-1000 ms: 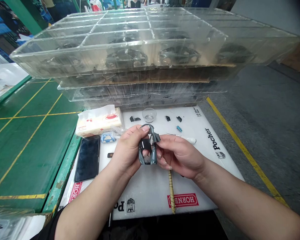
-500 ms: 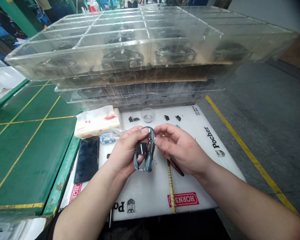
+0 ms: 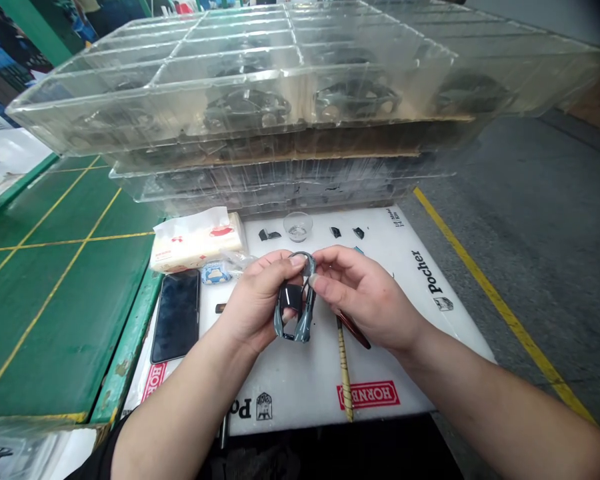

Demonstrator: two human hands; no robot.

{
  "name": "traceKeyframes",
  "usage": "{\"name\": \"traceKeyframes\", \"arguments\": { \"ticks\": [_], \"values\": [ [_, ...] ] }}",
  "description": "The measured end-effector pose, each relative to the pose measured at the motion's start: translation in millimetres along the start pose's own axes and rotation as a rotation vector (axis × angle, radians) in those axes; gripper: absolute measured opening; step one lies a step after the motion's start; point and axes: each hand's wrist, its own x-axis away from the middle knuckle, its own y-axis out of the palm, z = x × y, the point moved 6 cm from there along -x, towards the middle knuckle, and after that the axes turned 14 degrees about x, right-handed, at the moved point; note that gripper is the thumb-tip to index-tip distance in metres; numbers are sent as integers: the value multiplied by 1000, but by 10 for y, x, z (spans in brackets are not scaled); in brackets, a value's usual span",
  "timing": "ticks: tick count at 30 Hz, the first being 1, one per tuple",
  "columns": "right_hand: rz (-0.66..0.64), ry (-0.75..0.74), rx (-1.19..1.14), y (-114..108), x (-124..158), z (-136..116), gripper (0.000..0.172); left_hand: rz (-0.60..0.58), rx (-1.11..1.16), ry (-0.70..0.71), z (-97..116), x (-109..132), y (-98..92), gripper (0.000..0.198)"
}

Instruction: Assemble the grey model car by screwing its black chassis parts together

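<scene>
My left hand [image 3: 263,293] grips a small grey model car body [image 3: 303,327] with a glossy black panel [image 3: 292,296] in its middle. The thumb lies over the upper edge of the body and other fingers show beneath it. At the right edge of the car body, my right hand [image 3: 357,290] pinches with thumb and forefinger; whether a tiny part sits between them is hidden. Below my right palm are a dark red-brown slender tool [image 3: 354,331] and a yellow, dark-striped stick [image 3: 345,377]. The tool's upper end is covered by my hand.
Stacked clear plastic trays [image 3: 240,143] with dark car bodies stand behind. Small black parts [image 3: 335,232] and a clear cup [image 3: 298,228] lie on the white board [image 3: 415,327]. Left are a tissue pack [image 3: 200,243], a phone [image 3: 177,317] and a green table [image 3: 45,287].
The view has shifted slightly. Both hands still hold the car body in nearly the same pose, and the black panel has turned a little.
</scene>
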Motion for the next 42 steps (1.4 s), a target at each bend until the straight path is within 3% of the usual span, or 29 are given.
{"name": "traceKeyframes", "arguments": {
  "ticks": [14, 22, 27, 33, 42],
  "values": [
    [27, 78, 14, -74, 4, 44, 50, -2, -145, -12, -51, 40, 18, 50],
    [263, -142, 187, -282, 13, -98, 32, -42, -224, 150, 45, -24, -72, 40],
    [327, -286, 376, -280, 46, -215, 18, 8, -200, 221, 92, -33, -137, 39],
    [373, -390, 517, -257, 79, -295, 12, 29, -166, 277, 148, -16, -104, 37],
    [381, -379, 536, -274, 58, -296, 10, 42, -202, 166, 106, -50, -133, 47]
  ]
}}
